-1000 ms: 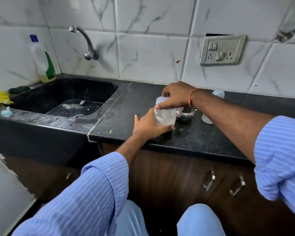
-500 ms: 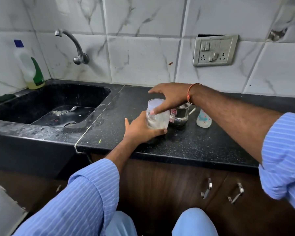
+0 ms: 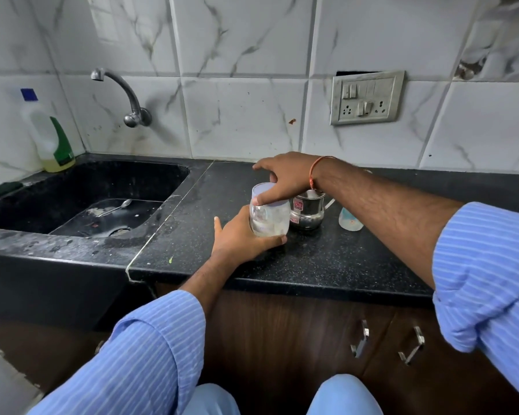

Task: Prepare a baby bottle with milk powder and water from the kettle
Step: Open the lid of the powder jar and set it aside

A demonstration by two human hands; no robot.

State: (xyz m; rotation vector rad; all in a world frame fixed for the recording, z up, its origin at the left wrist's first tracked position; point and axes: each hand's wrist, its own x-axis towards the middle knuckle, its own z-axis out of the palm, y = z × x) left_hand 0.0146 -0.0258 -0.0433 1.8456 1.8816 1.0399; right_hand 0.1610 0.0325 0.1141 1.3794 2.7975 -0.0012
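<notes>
Bottle of cloudy liquid stands on the black counter — the left hand curls its fingers round the lower body, thumb at the near side. From above, the right hand grips its pale top, thumb pressed on the rim. Just behind sits a steel pot.

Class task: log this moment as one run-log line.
left hand: holds jar | right hand: grips jar's lid | steel pot, bottle: on counter, untouched
</notes>
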